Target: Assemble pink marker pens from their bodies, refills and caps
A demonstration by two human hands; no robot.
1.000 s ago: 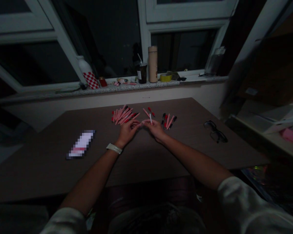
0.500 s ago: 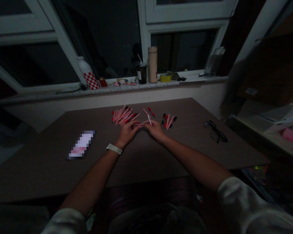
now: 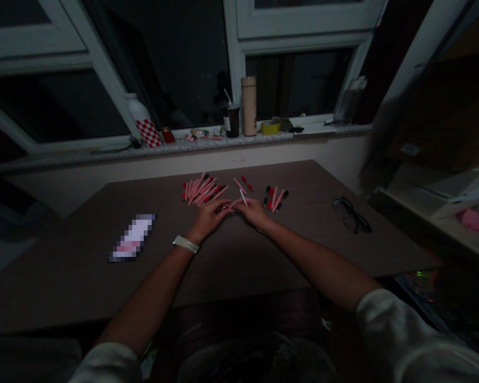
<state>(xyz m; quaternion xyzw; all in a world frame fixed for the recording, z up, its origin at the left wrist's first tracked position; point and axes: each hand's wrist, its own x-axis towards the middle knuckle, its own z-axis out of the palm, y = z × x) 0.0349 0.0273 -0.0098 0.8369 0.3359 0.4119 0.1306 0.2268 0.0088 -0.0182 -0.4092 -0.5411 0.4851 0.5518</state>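
My right hand [image 3: 254,213] is closed over the middle of the table, with a slim white pen-like stick [image 3: 243,197] standing up out of its fingers. My left hand [image 3: 209,217], with a pale watch on its wrist, meets it fingertip to fingertip. Its fingers are pinched, but whatever is between them is too small and dark to name. Just beyond the left hand lies a pile of pink, red and black pens [image 3: 201,187]. A pink pen [image 3: 239,185] and a red pen [image 3: 247,183] lie past the right hand. To its right is a smaller group of pens [image 3: 275,199].
A phone [image 3: 133,238] with a blurred screen lies at left on the brown table [image 3: 239,266], and black-framed glasses [image 3: 352,215] at right. Along the windowsill stand a checkered bottle [image 3: 146,122], a drink cup [image 3: 232,121], a tan flask [image 3: 249,106] and yellow tape [image 3: 270,127].
The white stick in my right hand has shifted slightly left and up. My left fingers have moved a little at the fingertips. The pens on the table lie as before.
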